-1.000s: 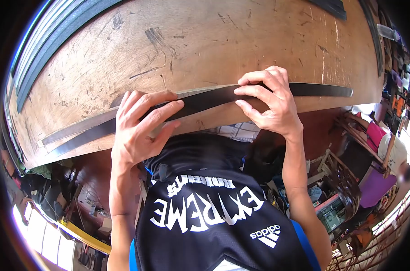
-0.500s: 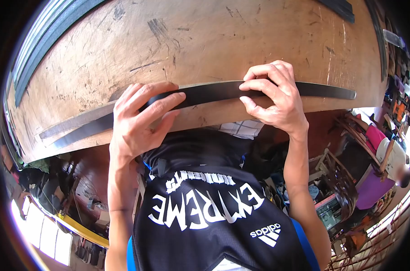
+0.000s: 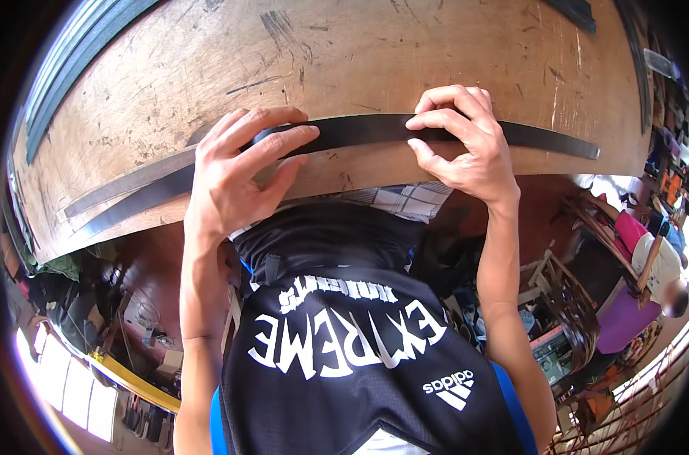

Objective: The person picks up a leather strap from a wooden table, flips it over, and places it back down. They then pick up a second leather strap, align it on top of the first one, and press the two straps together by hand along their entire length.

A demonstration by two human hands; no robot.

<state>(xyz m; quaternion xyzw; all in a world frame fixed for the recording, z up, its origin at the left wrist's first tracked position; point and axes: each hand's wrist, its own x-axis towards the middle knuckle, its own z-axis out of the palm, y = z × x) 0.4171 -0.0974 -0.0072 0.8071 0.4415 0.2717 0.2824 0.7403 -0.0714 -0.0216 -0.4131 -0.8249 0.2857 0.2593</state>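
A long black strip, with a leather-like look, runs across the near part of the wooden tabletop. My left hand has its index and middle fingertips on the strip's face, with the thumb by its lower edge. Further right, my right hand curls its fingers over the same strip, thumb below them. A thinner greyish strip lies along the black one on the left. Parts of both strips are hidden behind my left hand.
The scuffed wooden tabletop ends just in front of my body. Dark strips lie stacked along its left side, and another dark piece is at the far right. A person sits off to the right beside wooden furniture.
Both hands and the middle of the black strip have shifted slightly up the picture, away from my body. The fingers keep nearly the same grip.
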